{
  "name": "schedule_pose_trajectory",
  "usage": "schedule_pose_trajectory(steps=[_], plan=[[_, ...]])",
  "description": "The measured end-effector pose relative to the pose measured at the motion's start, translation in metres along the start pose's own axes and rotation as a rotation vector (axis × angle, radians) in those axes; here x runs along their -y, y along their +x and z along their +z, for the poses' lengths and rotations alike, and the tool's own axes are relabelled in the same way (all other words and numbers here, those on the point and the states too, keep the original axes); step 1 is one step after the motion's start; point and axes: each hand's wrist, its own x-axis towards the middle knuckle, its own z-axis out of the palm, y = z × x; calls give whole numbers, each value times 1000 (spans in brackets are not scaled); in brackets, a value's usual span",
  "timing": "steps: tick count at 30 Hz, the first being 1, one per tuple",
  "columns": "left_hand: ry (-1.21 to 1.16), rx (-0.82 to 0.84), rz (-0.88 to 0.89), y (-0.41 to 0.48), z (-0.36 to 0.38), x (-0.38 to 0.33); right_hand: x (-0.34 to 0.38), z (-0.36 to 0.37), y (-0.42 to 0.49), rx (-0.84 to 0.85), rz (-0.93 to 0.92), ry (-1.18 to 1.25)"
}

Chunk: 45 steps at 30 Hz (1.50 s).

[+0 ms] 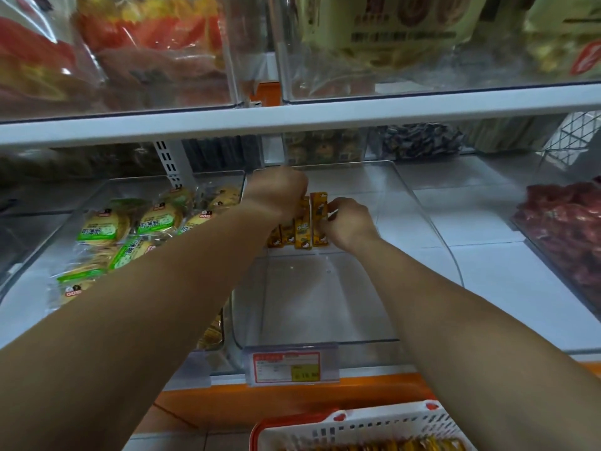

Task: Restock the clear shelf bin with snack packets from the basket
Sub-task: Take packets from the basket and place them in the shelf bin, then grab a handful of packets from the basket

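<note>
Placement is in hand — yellow snack packets (302, 227) stand upright at the back of the clear shelf bin (325, 304), the left hand (279, 193) with its grip curled over their tops, the right hand (348, 222) pinching the end one. The next move likely calls for more from the basket (374, 419) below the bin; packet print and the bin's price tag (289, 366) are too blurred to read.

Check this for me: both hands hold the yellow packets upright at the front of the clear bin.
Not the front. The left hand and right hand hold the packets upright toward the back of the bin; its front part, by the price tag, holds none. The head view shows it.
</note>
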Motion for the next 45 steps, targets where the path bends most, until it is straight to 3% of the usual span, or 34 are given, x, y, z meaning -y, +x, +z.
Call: schedule_pose_trajectory(steps=[13, 16, 21, 24, 27, 30, 34, 39, 45], plan=[[-210, 104, -21, -29, -38, 5, 23, -31, -25, -8, -29, -148], [-279, 130, 17, -70, -71, 5, 29, -56, -58, -20, -102, -200], [-503, -17, 76, -184, -129, -5, 32, -105, -151, -6, -260, -162], [-661, 93, 121, -256, -136, -29, 21, -130, -213, 58, -345, -126], [-648, 367, 183, -296, -101, -67, -13, -128, -258, 202, -345, -162], [-536, 672, 221, -309, -41, -104, -71, -100, -278, 413, -241, -361], [-407, 854, 176, -324, 48, -139, -155, -46, -290, 708, -13, -494], [-655, 846, -134, -355, 135, -181, -225, 26, -295, 710, 104, -388], [-691, 505, -171, -373, 191, -221, -276, 96, -322, 559, 126, -311]])
